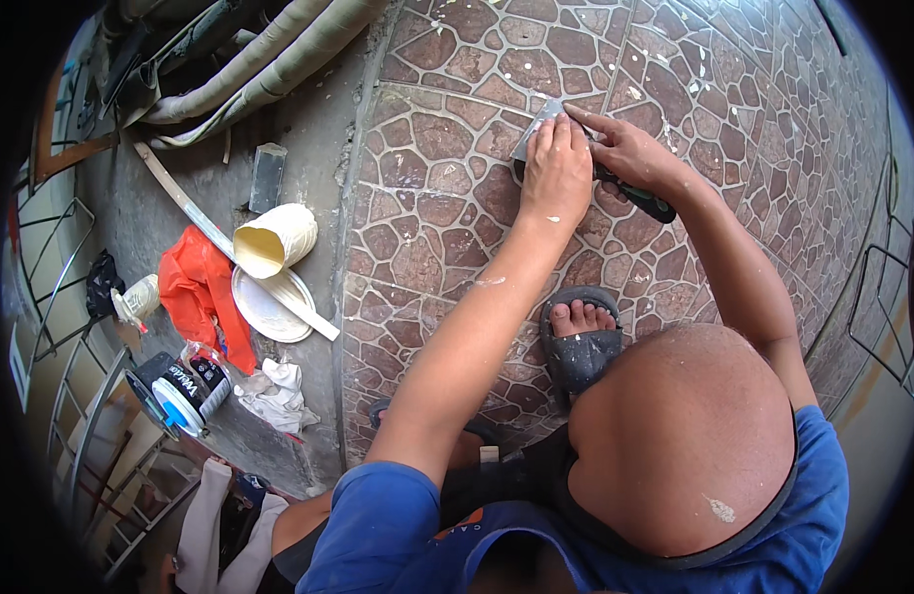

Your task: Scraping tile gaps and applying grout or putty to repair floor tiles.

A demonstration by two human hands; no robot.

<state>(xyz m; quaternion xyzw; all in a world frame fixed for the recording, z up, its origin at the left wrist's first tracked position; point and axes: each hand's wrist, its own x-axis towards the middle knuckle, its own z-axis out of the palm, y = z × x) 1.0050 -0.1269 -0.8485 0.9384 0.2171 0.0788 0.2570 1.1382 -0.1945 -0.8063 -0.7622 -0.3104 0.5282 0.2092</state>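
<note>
A metal scraper [532,131] with a dark green handle [647,203] lies blade-down on the brown stone-pattern floor tiles [427,188]. My left hand [556,173] presses flat on the blade with its fingers together. My right hand [630,148] grips the handle, its index finger stretched along the blade's top edge. I am squatting; my foot in a grey sandal [579,342] rests on the tiles just below my hands.
On the bare concrete strip to the left lie a tipped white bucket [274,238], its lid [269,305], a red plastic bag [204,297], a white rag [276,393], a black and blue container [180,391] and a flat stick [195,213]. Pipes [269,59] run along the top left. Metal railings [66,297] stand at far left.
</note>
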